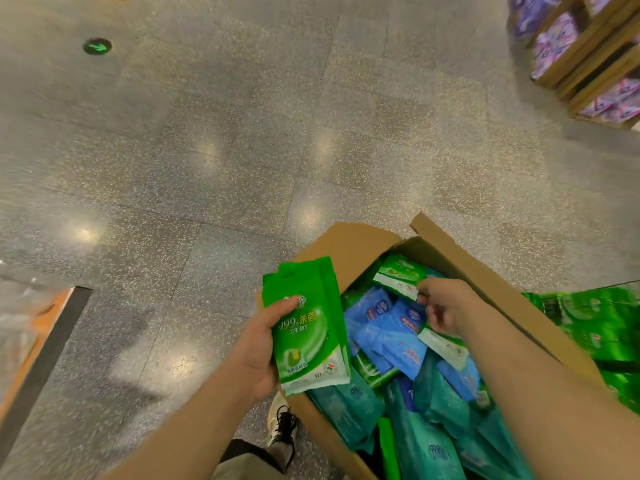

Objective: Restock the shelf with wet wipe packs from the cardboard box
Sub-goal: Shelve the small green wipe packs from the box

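1. My left hand (258, 344) grips a small stack of green wet wipe packs (308, 327), thumb across the front of the top pack and the other fingers behind, holding them upright over the near-left edge of the cardboard box (349, 247).
2. My right hand (441, 306) reaches into the box, its fingers curled; thumb and fingertips pinch the white end of another green pack (398, 273) that lies against the far corner.
3. The box stands open on the speckled floor (242, 133), its flaps folded outward.
4. Inside it, blue packs (388, 323) lie in a loose heap in the middle, and teal packs (426, 427) fill the near part.
5. One more green pack with a white end (445, 344) lies just beneath my right wrist, on top of the blue ones.
6. To the right of the box, blurred green packs (595, 323) sit in rows on what looks like a shelf.
7. At the top right, wooden shelving (588, 39) holds purple and pink packets.
8. My shoe (282, 424) rests on the floor beside the box's near-left wall.
9. A round green arrow marker (97, 46) is set in the floor at the far left.
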Demonstrator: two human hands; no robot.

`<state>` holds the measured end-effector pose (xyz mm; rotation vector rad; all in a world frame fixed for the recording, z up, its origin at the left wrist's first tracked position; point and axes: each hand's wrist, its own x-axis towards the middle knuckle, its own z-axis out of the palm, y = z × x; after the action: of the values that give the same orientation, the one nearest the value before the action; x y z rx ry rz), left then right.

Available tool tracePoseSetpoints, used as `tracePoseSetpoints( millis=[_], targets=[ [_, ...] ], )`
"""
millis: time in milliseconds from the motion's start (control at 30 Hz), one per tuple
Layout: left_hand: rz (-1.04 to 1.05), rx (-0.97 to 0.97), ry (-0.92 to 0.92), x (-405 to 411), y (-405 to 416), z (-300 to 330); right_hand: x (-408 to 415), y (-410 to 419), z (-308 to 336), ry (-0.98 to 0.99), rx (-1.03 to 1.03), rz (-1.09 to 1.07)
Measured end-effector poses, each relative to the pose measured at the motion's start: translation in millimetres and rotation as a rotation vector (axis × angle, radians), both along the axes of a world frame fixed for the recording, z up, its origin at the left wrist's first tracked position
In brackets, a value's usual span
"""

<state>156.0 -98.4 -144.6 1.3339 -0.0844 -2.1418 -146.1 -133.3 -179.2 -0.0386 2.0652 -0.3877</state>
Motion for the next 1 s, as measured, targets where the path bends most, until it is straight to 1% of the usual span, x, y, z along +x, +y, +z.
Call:
tracePoseSetpoints(
  millis=[200, 267, 367, 433, 533, 667, 733, 800, 833, 900, 1000],
  targets=[
    [0.009, -0.001, 0.018, -7, 4, 4, 32, -11, 1, 0.098, -0.098, 0.173],
    [0.004, 0.002, 0.007, -7, 4, 3, 40, -18, 4, 0.122, -0.119, 0.162],
    [-0.045, 0.004, -0.038, -7, 5, 4, 42, -27, 4, 0.002, -0.222, -0.035],
    [-0.064, 0.000, -0.047, -6, 6, 3, 39, -29, 0, -0.058, -0.232, -0.136],
    [-0.059, -0.006, -0.051, -5, 8, 2, 32, -22, -8, -0.078, -0.248, -0.241],
    [-0.055, 0.001, -0.041, -8, 9, 0, 43, 14, 15, -0.057, -0.417, -0.345],
    [-0.063, 0.004, -0.042, -14, 8, 1, 58, 45, 41, -0.064, -0.585, -0.275],
    [-0.073, 0.007, -0.056, -24, 7, 4, 76, 74, 73, -0.047, -0.745, -0.102],
    [-0.077, 0.008, -0.051, -29, 5, 5, 83, 85, 87, -0.043, -0.793, -0.011],
    [-0.106, 0.009, -0.028, -42, 3, 11, 91, 100, 110, -0.068, -0.821, 0.173],
    [-0.166, -0.014, 0.052, -61, 2, 18, 92, 114, 135, -0.091, -0.758, 0.449]
  ],
)
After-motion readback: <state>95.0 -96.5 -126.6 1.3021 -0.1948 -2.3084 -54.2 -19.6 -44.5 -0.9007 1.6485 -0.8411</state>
